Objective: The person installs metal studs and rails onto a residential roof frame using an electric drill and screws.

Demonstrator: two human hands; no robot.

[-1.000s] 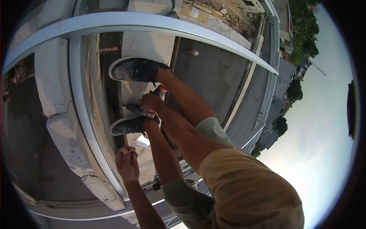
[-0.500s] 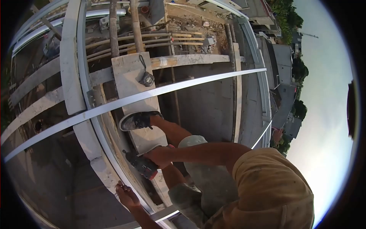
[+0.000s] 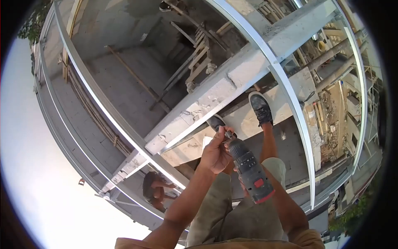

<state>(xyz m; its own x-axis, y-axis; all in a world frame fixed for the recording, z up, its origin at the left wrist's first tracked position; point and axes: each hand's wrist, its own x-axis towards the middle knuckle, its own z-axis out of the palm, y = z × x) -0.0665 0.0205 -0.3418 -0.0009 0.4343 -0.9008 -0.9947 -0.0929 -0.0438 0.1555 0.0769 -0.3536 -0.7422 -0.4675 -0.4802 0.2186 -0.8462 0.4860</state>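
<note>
A black and red cordless drill is held in front of my legs, its chuck pointing up and left. My right hand wraps its grip, mostly hidden behind the drill body. My left hand is closed in a pinch at the drill's front end; whatever small piece is between its fingertips is too small to name. Beyond the hands, my shoes stand on a pale plank. Alongside it runs a silvery metal rail against a rough block wall top.
Long metal rails cross over the wall on both sides of me. Deep below lies a room floor with a wooden ladder. Another person is at lower left. Bamboo poles lie at right.
The view has swung round. The drill has come up from beside the rail to in front of my body, and my left hand has moved from the rail to the drill's front end.
</note>
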